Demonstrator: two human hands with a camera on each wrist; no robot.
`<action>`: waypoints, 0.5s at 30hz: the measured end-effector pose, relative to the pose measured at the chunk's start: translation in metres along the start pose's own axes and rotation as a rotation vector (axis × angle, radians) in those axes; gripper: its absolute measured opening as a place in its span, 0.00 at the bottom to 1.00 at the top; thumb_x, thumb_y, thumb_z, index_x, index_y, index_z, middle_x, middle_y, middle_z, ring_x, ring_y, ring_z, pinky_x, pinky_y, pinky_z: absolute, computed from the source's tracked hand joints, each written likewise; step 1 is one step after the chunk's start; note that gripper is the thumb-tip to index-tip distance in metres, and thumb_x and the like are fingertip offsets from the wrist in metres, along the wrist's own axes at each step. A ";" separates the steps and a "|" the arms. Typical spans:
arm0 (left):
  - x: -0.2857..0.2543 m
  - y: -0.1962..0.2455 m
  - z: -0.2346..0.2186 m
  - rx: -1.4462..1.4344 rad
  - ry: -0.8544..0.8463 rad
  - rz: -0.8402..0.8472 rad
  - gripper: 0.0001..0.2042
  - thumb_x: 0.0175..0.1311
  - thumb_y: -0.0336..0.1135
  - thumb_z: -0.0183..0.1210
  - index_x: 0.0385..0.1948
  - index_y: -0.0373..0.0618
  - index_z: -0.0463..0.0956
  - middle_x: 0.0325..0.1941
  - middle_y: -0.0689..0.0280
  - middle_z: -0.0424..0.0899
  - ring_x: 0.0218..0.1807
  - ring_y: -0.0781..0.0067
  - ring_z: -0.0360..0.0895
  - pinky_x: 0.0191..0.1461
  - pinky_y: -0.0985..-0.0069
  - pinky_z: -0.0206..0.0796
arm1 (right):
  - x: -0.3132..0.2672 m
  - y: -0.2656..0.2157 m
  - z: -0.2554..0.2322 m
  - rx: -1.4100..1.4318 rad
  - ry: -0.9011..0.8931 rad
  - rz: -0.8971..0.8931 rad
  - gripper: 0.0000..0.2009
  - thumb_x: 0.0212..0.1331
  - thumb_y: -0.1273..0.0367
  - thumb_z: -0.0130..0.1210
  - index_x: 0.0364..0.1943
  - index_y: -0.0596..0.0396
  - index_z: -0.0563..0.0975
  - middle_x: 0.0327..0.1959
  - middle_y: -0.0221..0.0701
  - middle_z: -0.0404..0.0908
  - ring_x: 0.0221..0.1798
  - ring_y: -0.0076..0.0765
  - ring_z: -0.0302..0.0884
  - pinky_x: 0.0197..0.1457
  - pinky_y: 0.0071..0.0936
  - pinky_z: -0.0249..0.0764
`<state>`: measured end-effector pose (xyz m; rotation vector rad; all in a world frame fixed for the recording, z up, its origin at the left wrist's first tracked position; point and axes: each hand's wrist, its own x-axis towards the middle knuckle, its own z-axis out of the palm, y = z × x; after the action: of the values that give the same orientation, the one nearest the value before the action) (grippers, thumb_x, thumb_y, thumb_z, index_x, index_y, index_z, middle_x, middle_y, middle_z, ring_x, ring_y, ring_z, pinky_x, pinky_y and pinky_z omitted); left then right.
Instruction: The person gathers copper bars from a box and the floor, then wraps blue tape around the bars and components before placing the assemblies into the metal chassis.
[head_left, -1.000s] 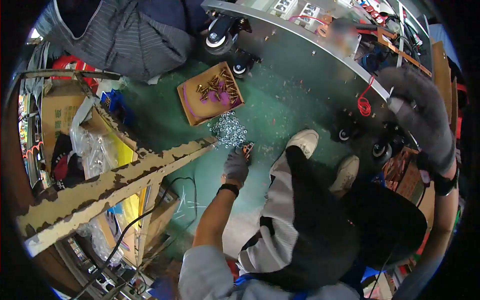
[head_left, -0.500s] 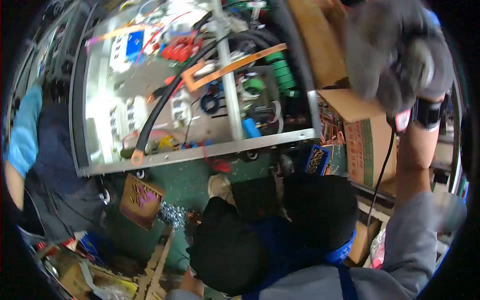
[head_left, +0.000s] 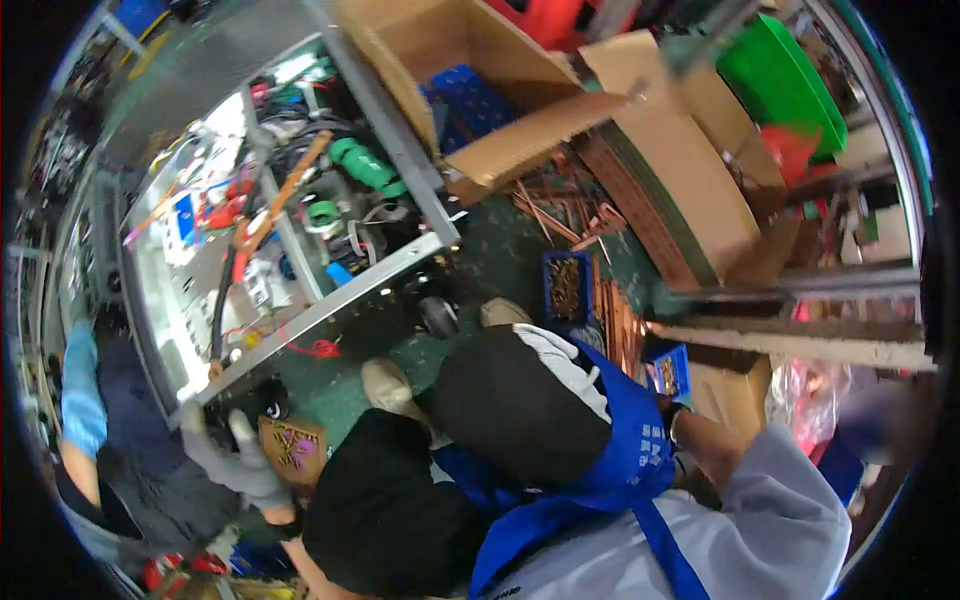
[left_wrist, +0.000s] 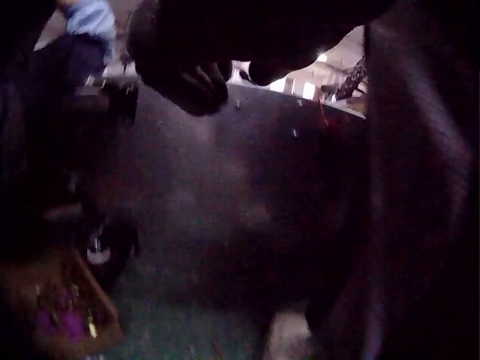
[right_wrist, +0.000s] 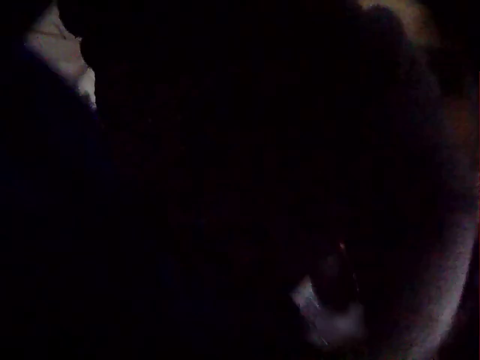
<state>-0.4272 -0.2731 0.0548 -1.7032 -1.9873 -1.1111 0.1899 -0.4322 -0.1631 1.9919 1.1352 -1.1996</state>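
Note:
My left hand (head_left: 240, 465), in a grey glove, reaches out at the lower left of the head view with thumb and fingers spread apart. Its fingertips overlap the near corner of the metal cabinet frame (head_left: 310, 315), and nothing shows in its grasp. Just beside it on the floor sits a small cardboard box (head_left: 312, 467) of brass bolts (head_left: 292, 445) and purple pieces. In the left wrist view the same hand is a dark shape along the top. My right wristband (head_left: 675, 422) shows beside the blue apron (head_left: 635, 450); the hand beyond is mostly hidden, and the right wrist view is nearly black.
Wiring and red and green parts (head_left: 365, 165) fill the cabinet. Another person's blue sleeve (head_left: 80, 385) is at the far left. Open cartons (head_left: 650, 170), copper strips (head_left: 620, 325) and a blue bin of small brass parts (head_left: 567, 287) lie to the right of my legs.
The view has swung to the right. My left hand has left the heap of nuts on the floor for the cabinet corner. My raised right hand has come down beside the apron.

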 end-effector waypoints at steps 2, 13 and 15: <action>0.039 -0.018 0.016 -0.005 -0.364 0.249 0.17 0.60 0.33 0.60 0.48 0.33 0.74 0.44 0.53 0.79 0.48 0.58 0.74 0.55 0.66 0.64 | -0.005 0.016 0.026 0.175 0.062 0.095 0.22 0.62 0.50 0.47 0.44 0.53 0.82 0.45 0.42 0.83 0.51 0.46 0.80 0.52 0.41 0.73; 0.080 -0.044 0.051 -0.008 -0.917 0.360 0.14 0.58 0.44 0.59 0.27 0.41 0.72 0.23 0.60 0.67 0.32 0.55 0.67 0.41 0.62 0.57 | -0.057 -0.016 0.121 0.538 0.117 0.216 0.24 0.62 0.48 0.47 0.51 0.50 0.79 0.48 0.43 0.82 0.52 0.48 0.78 0.55 0.42 0.71; 0.096 -0.065 0.054 -0.010 -1.122 0.299 0.16 0.61 0.47 0.56 0.31 0.41 0.79 0.29 0.56 0.76 0.33 0.53 0.71 0.41 0.62 0.61 | -0.044 -0.024 0.138 0.566 0.191 0.163 0.25 0.62 0.48 0.46 0.52 0.49 0.78 0.48 0.43 0.81 0.53 0.49 0.78 0.56 0.42 0.71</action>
<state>-0.4984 -0.1676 0.0597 -2.8665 -2.0507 0.0318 0.0990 -0.5445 -0.1872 2.6097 0.7425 -1.3726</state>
